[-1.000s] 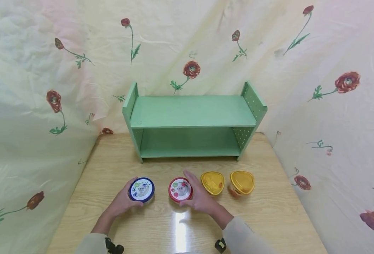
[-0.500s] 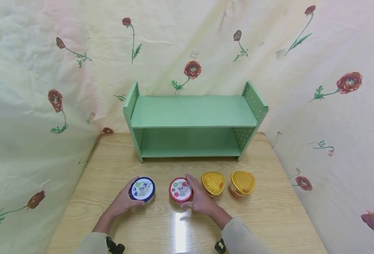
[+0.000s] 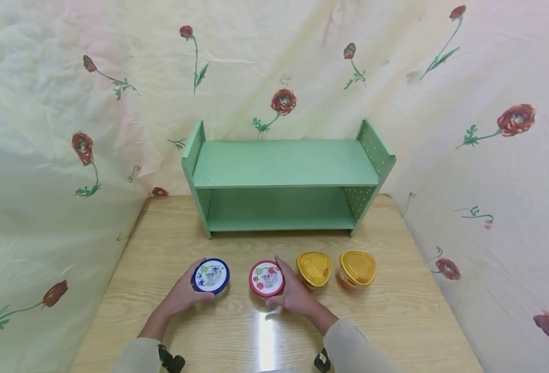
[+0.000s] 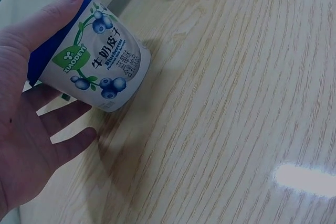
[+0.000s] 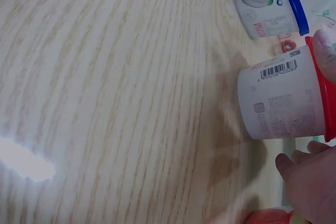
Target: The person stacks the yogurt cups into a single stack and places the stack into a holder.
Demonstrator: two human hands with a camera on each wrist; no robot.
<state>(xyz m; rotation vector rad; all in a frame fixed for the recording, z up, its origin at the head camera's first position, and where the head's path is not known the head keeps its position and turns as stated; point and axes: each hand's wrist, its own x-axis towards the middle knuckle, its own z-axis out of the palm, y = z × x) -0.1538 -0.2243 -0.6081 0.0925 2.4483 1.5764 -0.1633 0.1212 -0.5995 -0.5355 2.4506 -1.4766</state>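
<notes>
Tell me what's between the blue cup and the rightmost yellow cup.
The head view shows the red cup, the right hand holding it, and the other yellow cup.

One blue-lidded blueberry tub (image 3: 211, 275) and one red-lidded tub (image 3: 266, 278) make two round tubs on the one wooden desk (image 3: 223, 336), and I count two gold-lidded cups (image 3: 358, 267) as well. There's one green shelf unit (image 3: 281, 210), with two boards and two perforated side panels (image 3: 376, 147). I can see one left hand (image 3: 183, 294), one right hand (image 3: 296, 298), two pale sleeves (image 3: 358, 348) and two small black wrist devices (image 3: 322, 361).
</notes>
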